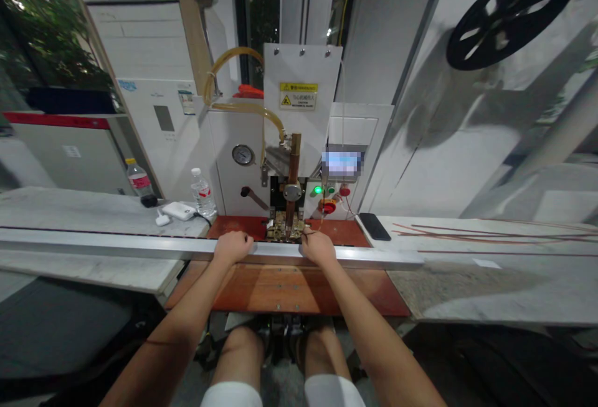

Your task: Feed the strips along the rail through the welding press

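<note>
My left hand (233, 247) is closed, its fingers curled at the far edge of a long silver metal rail (275, 250). Farther right along that rail, my right hand (318, 247) is closed too, with thumb and forefinger pressed together close to the small brass-coloured fixture (276, 226). What either hand grips is hidden or too thin to make out. Between and just beyond the hands, an upright copper-coloured rod (293, 164) on a white machine (301, 126) points down into the fixture.
A wooden board (280, 288) lies in front of the rail. On the left counter stand a cola bottle (141, 184), a clear bottle (202, 192) and a white charger (178, 210). A phone (374, 227) and several thin strips (490, 235) lie right. A red stop button (329, 206) sits near my right hand.
</note>
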The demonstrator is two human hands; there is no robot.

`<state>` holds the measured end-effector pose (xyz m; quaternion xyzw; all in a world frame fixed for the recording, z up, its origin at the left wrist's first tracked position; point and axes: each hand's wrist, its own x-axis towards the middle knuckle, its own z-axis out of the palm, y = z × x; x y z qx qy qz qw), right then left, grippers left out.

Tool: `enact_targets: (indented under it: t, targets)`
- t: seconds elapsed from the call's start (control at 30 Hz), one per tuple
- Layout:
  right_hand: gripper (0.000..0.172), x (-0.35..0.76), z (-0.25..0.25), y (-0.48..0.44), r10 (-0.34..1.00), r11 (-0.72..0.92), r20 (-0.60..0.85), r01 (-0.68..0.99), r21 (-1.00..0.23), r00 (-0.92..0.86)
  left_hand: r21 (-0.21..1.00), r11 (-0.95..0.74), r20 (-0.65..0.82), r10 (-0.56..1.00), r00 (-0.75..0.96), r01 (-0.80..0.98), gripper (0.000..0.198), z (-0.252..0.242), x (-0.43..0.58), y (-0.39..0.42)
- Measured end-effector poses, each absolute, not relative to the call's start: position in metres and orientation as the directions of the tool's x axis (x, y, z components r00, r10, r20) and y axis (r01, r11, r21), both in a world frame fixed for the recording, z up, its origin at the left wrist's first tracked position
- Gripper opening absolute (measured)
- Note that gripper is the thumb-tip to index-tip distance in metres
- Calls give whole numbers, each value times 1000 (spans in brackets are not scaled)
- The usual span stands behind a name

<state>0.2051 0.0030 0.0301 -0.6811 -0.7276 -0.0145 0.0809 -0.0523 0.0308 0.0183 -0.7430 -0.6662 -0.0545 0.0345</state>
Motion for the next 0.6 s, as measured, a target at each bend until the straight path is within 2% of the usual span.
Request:
enact_targets:
  t: [0.6]
  targets:
    - [36, 205, 31, 2, 983, 61, 176, 996, -59, -50, 35, -85, 119, 990, 80, 996, 54, 18, -51, 32]
